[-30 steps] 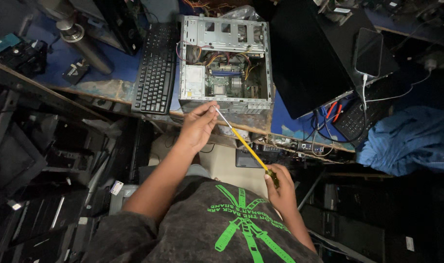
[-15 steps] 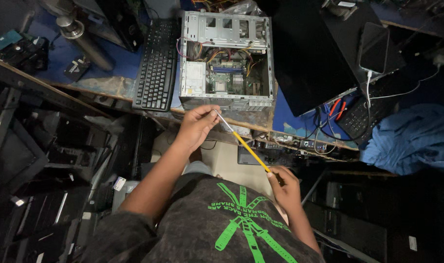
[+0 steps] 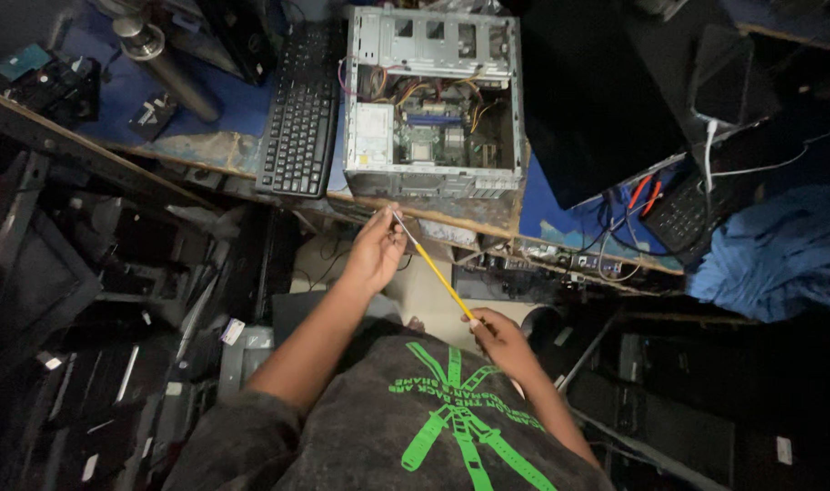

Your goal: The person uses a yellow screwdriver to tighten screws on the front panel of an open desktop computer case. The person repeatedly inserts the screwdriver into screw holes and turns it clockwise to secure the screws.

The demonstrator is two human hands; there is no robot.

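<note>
A long thin yellow stick with a pale tip (image 3: pixel 436 270) — it could be a pencil or a slim tool, the frame does not settle which — runs slantwise between the person's two hands, held in the air below the front edge of the blue-covered wooden surface (image 3: pixel 233 118). The left hand (image 3: pixel 376 252) is raised toward that edge, its fingers (image 3: pixel 389 225) pinched together around the stick's upper, pale end, so that only a short tip shows above them. The right hand (image 3: pixel 497 335) sits lower and nearer the body, curled tight about the stick's lower end; the end itself is hidden inside the fist, and the fingers there are too folded to count apart. Between the two grips the yellow shaft is bare and straight, touching nothing else. Just above the left hand, on the surface, lies an open grey metal computer case (image 3: pixel 433 100) on its side, its green board, coloured wires and drive bays exposed; the stick's upper tip is near the case's lower rim but apart from it. A black keyboard (image 3: pixel 298 109) lies just beside the case on its left, and a large black flat panel (image 3: pixel 588 100) on its right. Farther right a crumpled blue cloth (image 3: pixel 779 255) rests well apart from both hands — beyond a tangle of cables.
</note>
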